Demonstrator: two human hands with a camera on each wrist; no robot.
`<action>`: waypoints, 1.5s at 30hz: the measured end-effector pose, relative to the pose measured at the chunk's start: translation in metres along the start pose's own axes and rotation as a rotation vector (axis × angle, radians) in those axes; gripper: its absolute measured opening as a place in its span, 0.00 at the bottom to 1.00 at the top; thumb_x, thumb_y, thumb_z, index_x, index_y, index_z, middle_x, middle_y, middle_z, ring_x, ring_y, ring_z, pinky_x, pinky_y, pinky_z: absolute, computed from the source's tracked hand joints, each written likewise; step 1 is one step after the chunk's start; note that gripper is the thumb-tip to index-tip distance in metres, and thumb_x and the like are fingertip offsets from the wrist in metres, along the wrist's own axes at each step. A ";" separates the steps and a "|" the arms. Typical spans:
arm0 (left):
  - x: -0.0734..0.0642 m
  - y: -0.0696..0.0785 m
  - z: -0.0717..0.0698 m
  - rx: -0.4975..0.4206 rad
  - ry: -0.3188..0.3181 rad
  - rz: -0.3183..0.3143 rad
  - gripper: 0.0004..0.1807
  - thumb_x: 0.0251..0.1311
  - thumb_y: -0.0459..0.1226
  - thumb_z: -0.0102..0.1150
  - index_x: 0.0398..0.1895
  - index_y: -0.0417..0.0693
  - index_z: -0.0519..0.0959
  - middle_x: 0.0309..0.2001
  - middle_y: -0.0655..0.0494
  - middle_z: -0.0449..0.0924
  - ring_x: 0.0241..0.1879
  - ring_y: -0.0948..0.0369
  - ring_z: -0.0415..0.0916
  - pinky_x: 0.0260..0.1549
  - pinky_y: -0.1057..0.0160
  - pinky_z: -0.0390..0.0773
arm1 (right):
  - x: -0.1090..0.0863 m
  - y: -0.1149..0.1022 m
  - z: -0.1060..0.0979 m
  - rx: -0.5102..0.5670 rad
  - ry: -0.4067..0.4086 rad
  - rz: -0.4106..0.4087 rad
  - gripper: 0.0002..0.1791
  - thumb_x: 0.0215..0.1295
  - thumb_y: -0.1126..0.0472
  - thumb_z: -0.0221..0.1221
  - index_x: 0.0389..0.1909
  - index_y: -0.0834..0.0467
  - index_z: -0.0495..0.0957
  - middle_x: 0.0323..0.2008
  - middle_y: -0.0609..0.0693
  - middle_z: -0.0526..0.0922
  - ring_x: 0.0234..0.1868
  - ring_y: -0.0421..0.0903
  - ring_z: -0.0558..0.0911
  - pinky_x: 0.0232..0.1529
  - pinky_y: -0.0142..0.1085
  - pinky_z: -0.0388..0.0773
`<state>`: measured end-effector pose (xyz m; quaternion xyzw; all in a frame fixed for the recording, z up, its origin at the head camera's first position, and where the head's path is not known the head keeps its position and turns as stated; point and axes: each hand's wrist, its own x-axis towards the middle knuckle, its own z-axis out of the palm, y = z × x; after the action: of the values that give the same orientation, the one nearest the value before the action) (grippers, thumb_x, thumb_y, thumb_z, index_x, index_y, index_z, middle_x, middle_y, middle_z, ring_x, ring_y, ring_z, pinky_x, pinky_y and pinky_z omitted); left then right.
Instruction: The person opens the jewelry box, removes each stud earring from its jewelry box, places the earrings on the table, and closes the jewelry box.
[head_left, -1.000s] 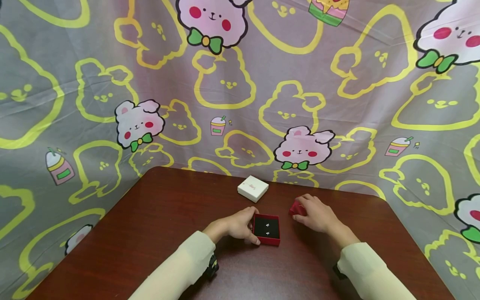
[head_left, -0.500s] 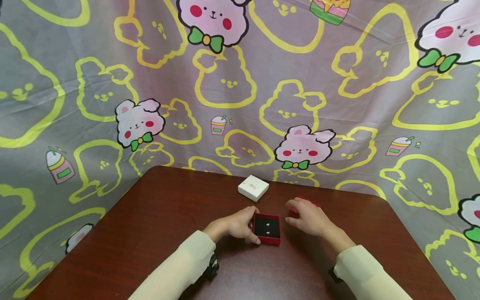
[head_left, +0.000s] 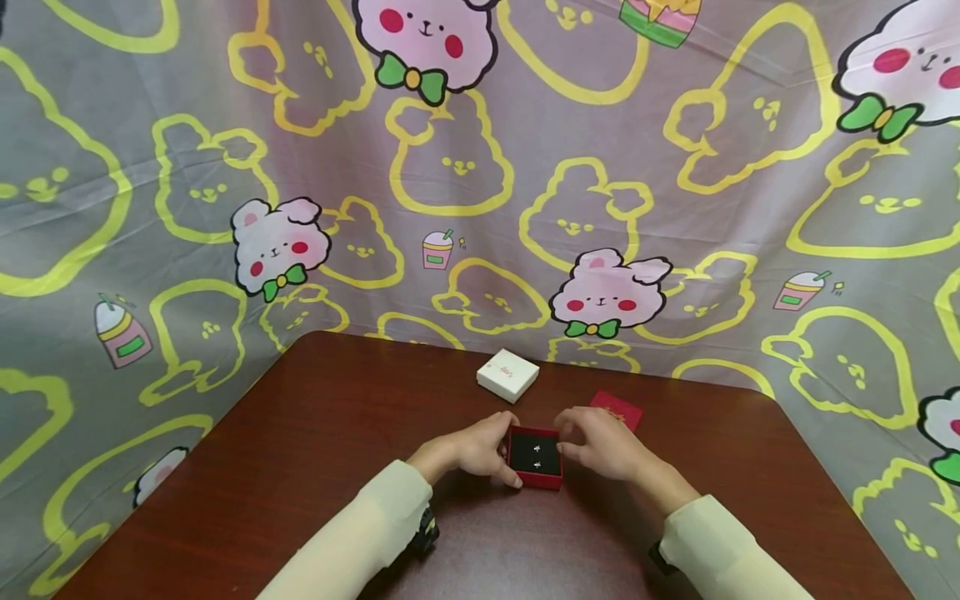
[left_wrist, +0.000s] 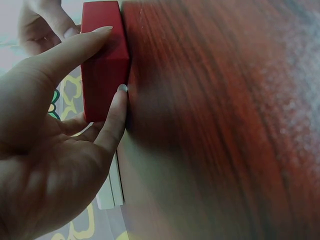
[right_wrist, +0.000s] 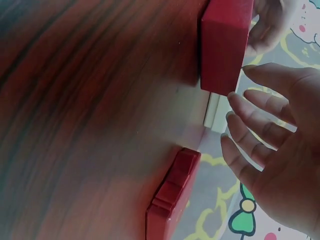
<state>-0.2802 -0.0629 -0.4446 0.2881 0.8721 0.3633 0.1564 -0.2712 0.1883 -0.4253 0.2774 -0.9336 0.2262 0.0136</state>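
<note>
My left hand [head_left: 478, 450] grips the left side of a small red jewelry box [head_left: 537, 481], thumb on the near wall and fingers at the left and far sides. The box lies flat on the table without its lid. Two small silver stud earrings [head_left: 537, 448] sit in its black pad [head_left: 523, 461]. At the box's right edge is my right hand [head_left: 606, 446], fingers spread and loosely bent, the index finger and thumb close to the rim. Whether they touch it I cannot tell. Behind the right hand lies the red lid [head_left: 626, 412], partly hidden in the head view.
A white box [head_left: 507, 375] with faint lettering stands farther back on the brown wooden table [head_left: 360, 392]. A grey curtain [head_left: 465, 292] with cartoon animals hangs along the table's far edge and sides.
My right hand has let go of the red lid and moved left to the jewelry box's edge. The lid now lies on the table. My left hand has stayed in place.
</note>
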 end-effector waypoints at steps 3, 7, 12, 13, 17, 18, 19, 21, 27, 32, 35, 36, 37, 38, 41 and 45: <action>0.001 0.000 0.001 -0.007 0.005 0.002 0.39 0.42 0.35 0.84 0.54 0.40 0.67 0.44 0.51 0.69 0.41 0.59 0.72 0.43 0.66 0.72 | 0.001 -0.002 0.001 0.003 -0.010 -0.012 0.18 0.60 0.60 0.72 0.51 0.59 0.83 0.37 0.44 0.84 0.38 0.42 0.79 0.43 0.43 0.79; 0.000 0.000 0.001 -0.014 0.004 0.000 0.39 0.42 0.35 0.84 0.54 0.40 0.67 0.45 0.51 0.69 0.41 0.58 0.73 0.43 0.66 0.72 | 0.002 -0.004 0.002 -0.007 -0.016 -0.003 0.19 0.59 0.60 0.72 0.51 0.59 0.83 0.37 0.45 0.83 0.38 0.43 0.78 0.43 0.44 0.79; -0.001 0.001 0.000 -0.016 -0.003 0.003 0.39 0.42 0.35 0.84 0.54 0.40 0.67 0.45 0.51 0.69 0.42 0.58 0.73 0.42 0.66 0.72 | 0.003 -0.006 0.003 -0.003 -0.018 -0.011 0.20 0.59 0.60 0.73 0.52 0.59 0.84 0.39 0.46 0.83 0.39 0.43 0.79 0.44 0.44 0.80; -0.001 0.001 0.000 -0.013 -0.003 0.005 0.39 0.42 0.35 0.84 0.54 0.39 0.67 0.45 0.51 0.69 0.42 0.58 0.73 0.42 0.66 0.72 | 0.003 -0.006 0.003 -0.003 -0.018 -0.020 0.20 0.59 0.60 0.73 0.52 0.59 0.84 0.39 0.46 0.83 0.39 0.43 0.79 0.44 0.44 0.80; -0.001 0.002 -0.001 0.002 -0.005 0.009 0.39 0.42 0.36 0.84 0.54 0.40 0.67 0.46 0.51 0.70 0.43 0.59 0.72 0.43 0.66 0.72 | 0.006 -0.010 0.006 -0.014 -0.021 -0.069 0.19 0.58 0.62 0.72 0.51 0.60 0.84 0.39 0.48 0.84 0.39 0.44 0.80 0.45 0.45 0.80; 0.000 0.002 -0.001 0.003 -0.006 0.010 0.39 0.42 0.36 0.84 0.54 0.40 0.67 0.46 0.51 0.70 0.43 0.59 0.72 0.44 0.66 0.72 | 0.007 -0.011 0.007 -0.020 -0.022 -0.084 0.19 0.58 0.62 0.72 0.50 0.61 0.84 0.39 0.49 0.85 0.39 0.44 0.80 0.45 0.45 0.80; 0.000 0.002 -0.001 0.001 -0.007 0.010 0.39 0.42 0.36 0.84 0.54 0.39 0.68 0.46 0.50 0.70 0.43 0.59 0.72 0.44 0.66 0.72 | 0.008 -0.012 0.008 -0.023 -0.027 -0.092 0.19 0.58 0.63 0.72 0.50 0.61 0.84 0.39 0.49 0.85 0.39 0.45 0.80 0.44 0.45 0.80; -0.001 0.002 -0.001 -0.003 -0.010 0.003 0.39 0.43 0.36 0.84 0.54 0.40 0.67 0.47 0.51 0.70 0.43 0.59 0.72 0.44 0.66 0.72 | 0.008 -0.013 0.010 -0.033 -0.032 -0.108 0.19 0.57 0.64 0.72 0.50 0.62 0.84 0.40 0.51 0.85 0.40 0.46 0.81 0.45 0.46 0.80; -0.001 0.002 -0.001 -0.010 -0.011 -0.007 0.40 0.43 0.36 0.84 0.56 0.38 0.67 0.49 0.47 0.70 0.41 0.61 0.73 0.42 0.67 0.73 | 0.009 -0.018 0.014 -0.077 -0.038 -0.125 0.20 0.56 0.66 0.72 0.51 0.62 0.84 0.41 0.52 0.86 0.44 0.50 0.82 0.47 0.50 0.80; 0.000 0.001 -0.001 -0.023 -0.012 0.008 0.40 0.43 0.35 0.84 0.55 0.36 0.67 0.49 0.44 0.70 0.40 0.61 0.74 0.41 0.68 0.74 | 0.011 -0.021 0.018 -0.129 -0.027 -0.137 0.19 0.55 0.67 0.72 0.49 0.62 0.85 0.40 0.51 0.86 0.44 0.50 0.82 0.49 0.50 0.80; 0.000 0.000 -0.001 -0.025 -0.015 0.009 0.39 0.43 0.35 0.84 0.55 0.37 0.67 0.50 0.44 0.70 0.40 0.61 0.74 0.40 0.68 0.74 | 0.012 -0.024 0.020 -0.156 -0.024 -0.162 0.17 0.56 0.68 0.71 0.48 0.63 0.85 0.40 0.51 0.85 0.44 0.50 0.83 0.49 0.49 0.80; 0.000 0.000 -0.001 -0.026 -0.016 0.011 0.39 0.43 0.35 0.84 0.55 0.37 0.67 0.50 0.44 0.70 0.40 0.61 0.74 0.40 0.68 0.74 | 0.012 -0.025 0.020 -0.166 -0.024 -0.170 0.16 0.56 0.68 0.71 0.47 0.63 0.85 0.40 0.51 0.85 0.43 0.50 0.83 0.48 0.49 0.81; 0.000 -0.001 -0.001 -0.024 -0.017 0.013 0.39 0.43 0.35 0.84 0.55 0.37 0.67 0.50 0.44 0.70 0.40 0.61 0.74 0.40 0.68 0.74 | 0.012 -0.026 0.021 -0.176 -0.023 -0.176 0.15 0.56 0.68 0.71 0.46 0.63 0.86 0.39 0.51 0.84 0.43 0.50 0.83 0.47 0.49 0.81; 0.001 -0.001 -0.001 -0.025 -0.016 0.016 0.39 0.43 0.35 0.84 0.55 0.37 0.67 0.50 0.44 0.70 0.40 0.61 0.74 0.40 0.68 0.74 | 0.012 -0.027 0.022 -0.191 -0.024 -0.182 0.14 0.56 0.68 0.70 0.45 0.62 0.86 0.39 0.50 0.84 0.42 0.49 0.83 0.47 0.48 0.81; 0.000 -0.001 -0.001 -0.027 -0.019 0.021 0.39 0.43 0.34 0.84 0.55 0.37 0.67 0.49 0.44 0.70 0.39 0.61 0.74 0.39 0.68 0.74 | 0.012 -0.029 0.023 -0.235 -0.021 -0.199 0.12 0.56 0.68 0.70 0.43 0.60 0.87 0.37 0.49 0.83 0.39 0.48 0.83 0.44 0.47 0.81; 0.000 -0.001 -0.001 -0.035 -0.024 0.017 0.39 0.44 0.34 0.83 0.55 0.37 0.67 0.49 0.44 0.70 0.38 0.62 0.74 0.38 0.68 0.74 | 0.013 -0.031 0.022 -0.286 -0.018 -0.221 0.10 0.56 0.67 0.70 0.40 0.59 0.87 0.36 0.48 0.82 0.37 0.47 0.82 0.44 0.48 0.79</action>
<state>-0.2808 -0.0636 -0.4448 0.2970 0.8611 0.3764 0.1690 -0.2635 0.1492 -0.4306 0.3755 -0.9203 0.0858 0.0691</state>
